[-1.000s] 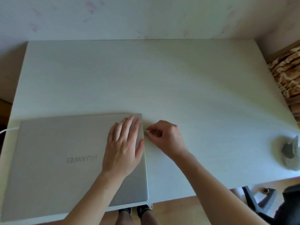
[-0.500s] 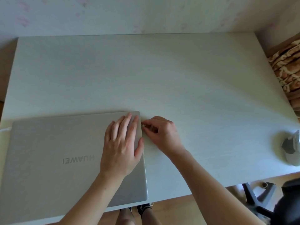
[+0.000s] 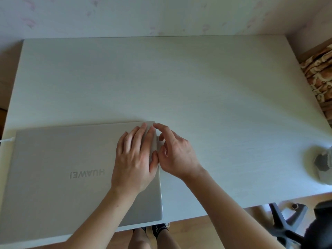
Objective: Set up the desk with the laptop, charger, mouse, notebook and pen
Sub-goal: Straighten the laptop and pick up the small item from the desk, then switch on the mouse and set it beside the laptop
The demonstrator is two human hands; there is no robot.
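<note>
— Counting from the near edge: what do you have?

— Two hands, one laptop (image 3: 53,177). I see it closed, lid up, logo upside down to me, lying flat on the near left part of the desk (image 3: 179,78), its near corner reaching the desk's front edge.

— The hands?

— My left hand (image 3: 136,159) lies flat on the lid near its right edge, fingers straight and together, gripping nothing. The right hand (image 3: 174,153) is just beside the laptop's right side, thumb touching the left hand's thumb, fingers loosely curled and spread, forefinger stretched toward the lid's far right corner. Whether something small sits between those fingers, I cannot tell.

— Anything else?

— One white cable (image 3: 7,140) meets the laptop's far left corner at the desk's left edge. One grey mouse (image 3: 323,162) rests well apart at the right edge, partly cut off. Further back, one bare stretch of desk up to the wall (image 3: 161,15).
</note>
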